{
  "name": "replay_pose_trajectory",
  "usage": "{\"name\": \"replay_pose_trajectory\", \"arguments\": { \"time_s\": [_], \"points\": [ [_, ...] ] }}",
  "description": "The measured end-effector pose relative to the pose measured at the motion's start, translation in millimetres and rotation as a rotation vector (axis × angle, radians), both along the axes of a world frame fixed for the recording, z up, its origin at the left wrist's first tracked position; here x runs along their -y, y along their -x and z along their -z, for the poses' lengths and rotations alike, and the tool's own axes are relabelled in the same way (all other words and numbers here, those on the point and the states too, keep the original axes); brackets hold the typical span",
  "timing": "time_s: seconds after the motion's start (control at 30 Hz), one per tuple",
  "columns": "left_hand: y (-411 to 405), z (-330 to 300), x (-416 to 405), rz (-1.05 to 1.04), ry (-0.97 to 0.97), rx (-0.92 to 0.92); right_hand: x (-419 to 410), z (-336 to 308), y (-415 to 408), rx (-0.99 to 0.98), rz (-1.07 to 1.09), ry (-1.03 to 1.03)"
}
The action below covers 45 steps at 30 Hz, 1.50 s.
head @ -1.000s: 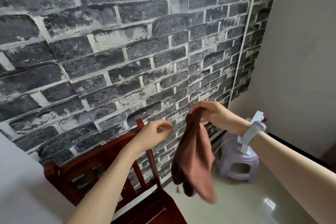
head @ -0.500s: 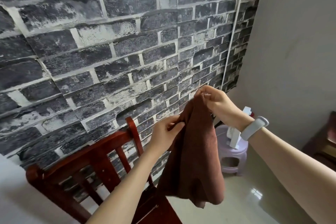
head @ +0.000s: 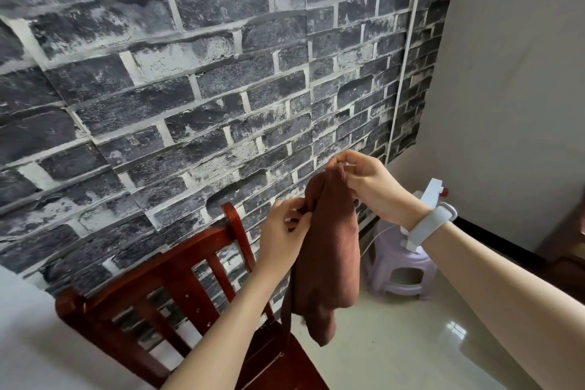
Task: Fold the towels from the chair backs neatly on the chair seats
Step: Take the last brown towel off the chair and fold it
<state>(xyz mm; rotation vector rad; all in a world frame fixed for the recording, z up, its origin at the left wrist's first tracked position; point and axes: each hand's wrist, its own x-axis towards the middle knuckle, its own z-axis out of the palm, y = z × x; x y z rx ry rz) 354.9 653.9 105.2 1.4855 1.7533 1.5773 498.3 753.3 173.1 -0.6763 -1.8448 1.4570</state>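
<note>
Two hands hold one brown towel [head: 329,250] up in the air, above the front of a dark red wooden chair [head: 177,282]. The right hand [head: 370,187] pinches the towel's top corner between thumb and curled fingers, at the highest point of the cloth. The left hand [head: 283,231] sits lower and to the left, its fingertips curled onto the towel's left edge and gripping it. From these two holds the towel hangs bunched and unfolded, its lower end dangling just over the near corner of the chair seat [head: 278,364], clear of the slatted chair back [head: 148,291]. A white wristband [head: 432,226] wraps the right wrist.

Behind the towel and the right forearm stands a pale lilac plastic stool [head: 402,275] on the glossy light floor [head: 395,342]; a white object with a red tip [head: 435,191] rests on it, mostly hidden by the wrist. A thin white cord [head: 375,236] runs down beside the stool. The chair back stands close against a wall papered in dark grey brick pattern [head: 205,79], which meets a plain pale wall [head: 512,89] at the corner. Part of a dark wooden piece of furniture [head: 569,250] shows at the right edge.
</note>
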Motion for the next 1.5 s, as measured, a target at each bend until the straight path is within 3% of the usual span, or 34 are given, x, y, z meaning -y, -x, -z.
{"name": "replay_pose_trajectory", "arguments": {
  "time_s": [0.3,0.43,0.53,0.63,0.77,0.9,1.17,1.3,1.5],
  "points": [
    [20.9,0.9,-6.7,0.228,0.272,0.034,-10.5,7.4,-18.2,0.052,0.029,-0.009],
    [3.6,-0.9,-17.0,0.229,0.268,-0.043,-4.6,4.5,-15.0,0.083,-0.037,-0.056],
    [-2.8,2.9,-16.8,0.153,0.200,-0.033,-5.2,-0.8,-17.8,0.109,0.041,-0.176],
    [-2.4,3.8,-14.0,0.043,0.160,-0.135,-12.8,1.2,-27.6,0.207,0.176,-0.338],
    [-0.4,-6.0,-13.0,-0.056,0.080,-0.415,-22.7,23.4,-38.0,0.455,0.297,-0.501],
    [4.2,-18.8,-18.2,-0.017,0.211,-0.401,-15.1,67.7,-44.9,0.490,0.390,-0.355],
    [14.2,-33.3,-5.4,-0.012,0.214,-0.398,39.7,167.7,-25.2,0.591,-0.005,0.055],
    [28.3,-35.5,13.7,-0.076,0.185,-0.310,57.1,195.5,6.0,0.681,-0.121,0.076],
    [71.4,-28.4,56.0,-0.257,0.216,-0.265,62.9,216.7,37.7,0.677,0.104,-0.015]
  ]
}}
